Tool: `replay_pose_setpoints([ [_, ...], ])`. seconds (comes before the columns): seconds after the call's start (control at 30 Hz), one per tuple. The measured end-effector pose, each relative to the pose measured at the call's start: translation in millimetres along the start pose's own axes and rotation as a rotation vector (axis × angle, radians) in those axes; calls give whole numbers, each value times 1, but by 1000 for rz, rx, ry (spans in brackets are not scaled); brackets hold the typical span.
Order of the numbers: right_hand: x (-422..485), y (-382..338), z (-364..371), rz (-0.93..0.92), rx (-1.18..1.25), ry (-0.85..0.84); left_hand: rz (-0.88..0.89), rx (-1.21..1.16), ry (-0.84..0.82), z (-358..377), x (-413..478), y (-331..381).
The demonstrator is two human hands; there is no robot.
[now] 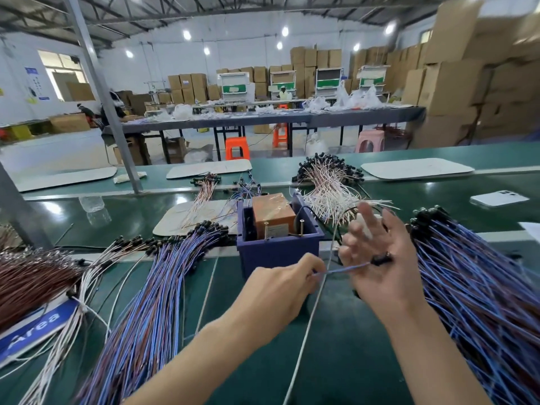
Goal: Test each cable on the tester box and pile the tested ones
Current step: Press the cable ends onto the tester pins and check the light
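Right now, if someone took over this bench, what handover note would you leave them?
The left hand pinches the wire end of one blue cable. The right hand is open, with the cable's black connector lying on its palm.
The cable is held in front of the tester box, not on it.
A left bundle and a right bundle of blue cables flank the box, and white cables lie behind it. Which bundle has been tested cannot be told.
Left to do: test this cable, pile it, then carry on with the rest.

Head-worn camera, facing forward and down, close over tester box [277,252] on bench [350,375]
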State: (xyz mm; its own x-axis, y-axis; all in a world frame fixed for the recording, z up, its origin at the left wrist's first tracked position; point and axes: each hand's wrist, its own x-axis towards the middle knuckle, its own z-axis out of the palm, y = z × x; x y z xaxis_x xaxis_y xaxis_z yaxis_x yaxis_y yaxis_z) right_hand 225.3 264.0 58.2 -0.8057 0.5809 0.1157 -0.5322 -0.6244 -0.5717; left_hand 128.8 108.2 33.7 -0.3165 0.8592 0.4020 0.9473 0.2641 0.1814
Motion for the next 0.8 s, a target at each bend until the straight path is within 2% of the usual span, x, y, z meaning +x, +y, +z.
replay_pose_setpoints([
  [0.1, -13, 0, -16, -19, 12, 16, 12, -36, -14, 9, -4, 2],
  [0.2, -21, 3, -26, -123, 76, 49, -27, -82, -33, 11, -7, 0],
  [0.4, -19, 10, -24, -229, 289, 322, -83, -263, -34, 7, -11, 1],
  [0.53, -18, 19, -17, -263, 303, 356, -95, -293, -36, 4, -12, 9],
  [0.63, -18, 15, -19, -275, 234, 387, -92, -185, -134, -2, -12, 4],
  [0.73, -18, 4, -29, -270, 108, 410, -52, 89, -267, -17, -14, -14],
  [0.8, -17, -5, -35, -255, 22, 415, -31, 199, -248, -28, -16, -31],
])
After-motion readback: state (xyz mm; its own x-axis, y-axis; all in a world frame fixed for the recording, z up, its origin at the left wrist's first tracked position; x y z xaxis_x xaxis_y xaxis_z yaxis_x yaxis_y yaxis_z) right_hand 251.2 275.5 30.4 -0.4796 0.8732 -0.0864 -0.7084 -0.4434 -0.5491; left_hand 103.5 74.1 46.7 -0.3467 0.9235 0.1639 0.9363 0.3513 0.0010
